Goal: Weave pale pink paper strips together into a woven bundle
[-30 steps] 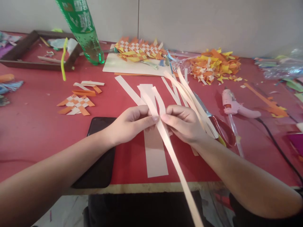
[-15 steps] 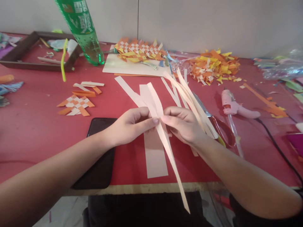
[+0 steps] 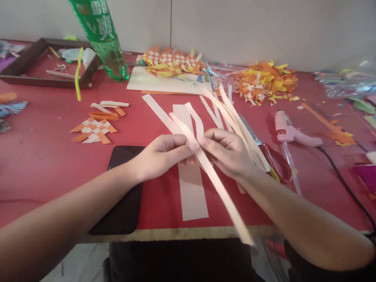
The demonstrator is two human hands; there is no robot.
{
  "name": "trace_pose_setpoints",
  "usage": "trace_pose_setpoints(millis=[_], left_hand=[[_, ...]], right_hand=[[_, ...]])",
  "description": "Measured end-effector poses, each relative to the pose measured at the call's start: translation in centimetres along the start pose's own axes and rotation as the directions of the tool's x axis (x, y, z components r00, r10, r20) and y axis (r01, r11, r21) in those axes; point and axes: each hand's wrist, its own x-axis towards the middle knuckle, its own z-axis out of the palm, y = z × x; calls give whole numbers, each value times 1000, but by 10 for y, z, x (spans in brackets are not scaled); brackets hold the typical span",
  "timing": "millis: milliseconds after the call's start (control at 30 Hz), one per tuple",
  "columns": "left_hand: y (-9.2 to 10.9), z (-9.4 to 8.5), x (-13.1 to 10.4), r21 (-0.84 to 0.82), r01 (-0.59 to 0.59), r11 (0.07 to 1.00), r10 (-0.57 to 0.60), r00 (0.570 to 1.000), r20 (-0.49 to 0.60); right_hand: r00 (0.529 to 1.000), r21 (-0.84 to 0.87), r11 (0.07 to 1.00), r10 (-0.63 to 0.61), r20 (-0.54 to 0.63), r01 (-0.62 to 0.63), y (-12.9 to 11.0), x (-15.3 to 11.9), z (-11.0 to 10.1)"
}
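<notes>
Between the thumb and fingers of my left hand [image 3: 169, 154] is a long pale paper strip [image 3: 219, 188], which runs from upper left down past the table's front edge. My right hand [image 3: 227, 150] pinches a second narrow piece of pale paper [image 3: 196, 119] that rises and bends above its fingertips. The hands almost touch, and the pieces cross between them; whether they join there is hidden. Below lies a wider pale paper sheet [image 3: 192, 196] on the red table. Another loose strip [image 3: 160, 111] slants behind my left hand.
Scissors [image 3: 276, 162] lie beside a bundle of strips [image 3: 242, 127] at my right forearm. Further right is a pink glue gun [image 3: 286, 131] with its cable. A phone [image 3: 122, 196] lies under my left forearm. A green bottle [image 3: 102, 43] and woven paper pieces [image 3: 173, 62] stand behind.
The paper between my hands has spread into two separate upper ends. The long strip's lower end has swung right and upward. My hands have barely moved.
</notes>
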Motion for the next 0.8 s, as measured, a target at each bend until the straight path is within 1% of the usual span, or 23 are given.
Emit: trace_pose_setpoints(millis=[133, 267, 433, 500, 567, 667, 733, 800], left_hand=[[-1, 0, 1, 3, 11, 1000, -10, 1000, -18], [-2, 0, 1, -8, 14, 1000, -14, 1000, -17], [-3, -1, 1, -11, 4, 1000, -5, 994, -112], [-3, -1, 0, -24, 3, 1000, -6, 992, -128], [-2, -1, 0, -33, 13, 999, -16, 996, -83], [1, 1, 0, -56, 52, 997, -51, 998, 21], [2, 3, 0, -61, 70, 996, -68, 997, 39], [2, 3, 0, -45, 57, 997, -56, 998, 25]], right_hand=[[996, 51, 996, 64, 55, -67, 4, -1, -2], [995, 56, 998, 30, 96, -35, 6, -1, -3], [999, 19, 999, -28, 20, 28, 1, 0, -2], [1000, 15, 999, -31, -3, 31, 0, 0, -1], [1000, 23, 1000, -15, 0, 15, -1, 1, 0], [1000, 42, 999, 0, 24, -1, 0, 0, -1], [999, 77, 997, 11, 39, -14, 2, 0, -2], [996, 110, 992, 47, 71, -55, 4, 0, -5]])
